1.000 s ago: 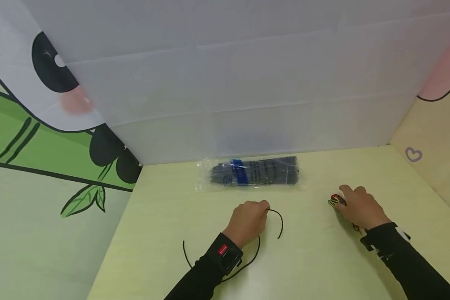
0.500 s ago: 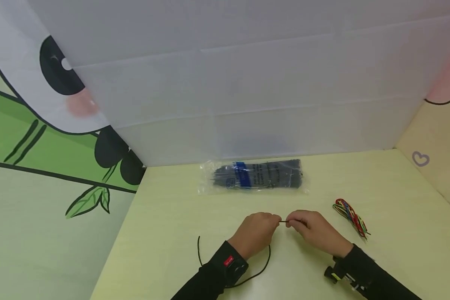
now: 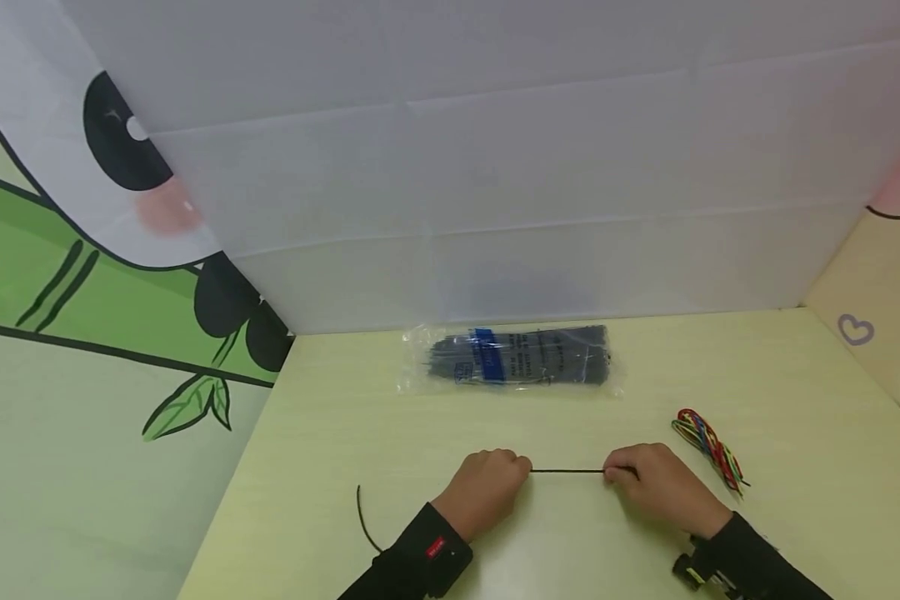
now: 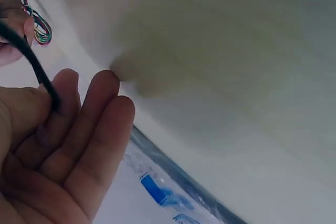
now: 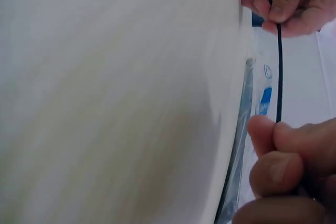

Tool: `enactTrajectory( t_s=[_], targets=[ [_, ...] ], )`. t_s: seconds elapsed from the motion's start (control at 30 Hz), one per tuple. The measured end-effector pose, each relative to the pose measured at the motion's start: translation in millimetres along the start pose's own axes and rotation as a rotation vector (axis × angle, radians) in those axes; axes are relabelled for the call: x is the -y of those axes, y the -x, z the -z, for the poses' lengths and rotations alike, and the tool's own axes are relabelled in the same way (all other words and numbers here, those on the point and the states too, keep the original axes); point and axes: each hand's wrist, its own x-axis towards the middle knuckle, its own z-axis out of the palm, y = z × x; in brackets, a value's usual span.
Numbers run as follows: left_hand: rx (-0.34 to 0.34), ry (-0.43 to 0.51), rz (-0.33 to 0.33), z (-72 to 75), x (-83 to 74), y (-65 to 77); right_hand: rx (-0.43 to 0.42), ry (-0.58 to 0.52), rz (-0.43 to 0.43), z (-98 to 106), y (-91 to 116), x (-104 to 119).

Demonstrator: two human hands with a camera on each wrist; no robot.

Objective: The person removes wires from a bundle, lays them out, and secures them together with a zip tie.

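A thin black wire [image 3: 567,471] runs taut and level between my two hands, just above the table. My left hand [image 3: 487,490] pinches it between thumb and index finger; in the left wrist view the other fingers [image 4: 107,135] are only loosely bent. On the other side, my right hand [image 3: 662,487] pinches the wire near its end with thumb and forefinger, the remaining fingers curled in, as the right wrist view shows. The wire's far end curves up left of my left forearm, and the part between is hidden by that arm.
Behind the hands, near the back wall, lies a clear plastic bag [image 3: 521,357] of thin dark grey strips with a blue label. A folded bundle of coloured wires [image 3: 711,450] rests beyond my right hand. The pale yellow table [image 3: 322,433] meets a white panel [image 3: 495,167] at the back.
My right hand has let go of the coloured bundle, come left and taken hold of the black wire's end. The hands have then drawn apart, pulling the wire between them straight.
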Motion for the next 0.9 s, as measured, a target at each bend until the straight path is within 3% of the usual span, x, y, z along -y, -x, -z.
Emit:
enactTrajectory(
  t_s=[0.2, 0.5, 0.73, 0.9],
  targets=[
    [-0.018, 0.007, 0.052, -3.2, 15.4, 19.3, -0.04, 0.072, -0.093, 7.0, 8.7, -10.3],
    [-0.003, -0.002, 0.088, -3.1, 49.5, 45.7, -0.075, 0.133, -0.151, 18.5, 19.2, -30.0],
    [-0.009, 0.012, 0.136, -5.9, 74.1, 57.8, -0.091, 0.186, -0.197, 34.3, 24.8, -49.0],
    [-0.004, 0.03, 0.101, -5.8, 81.3, 61.5, -0.097, 0.23, -0.216, 45.0, 31.2, -58.0]
  ],
)
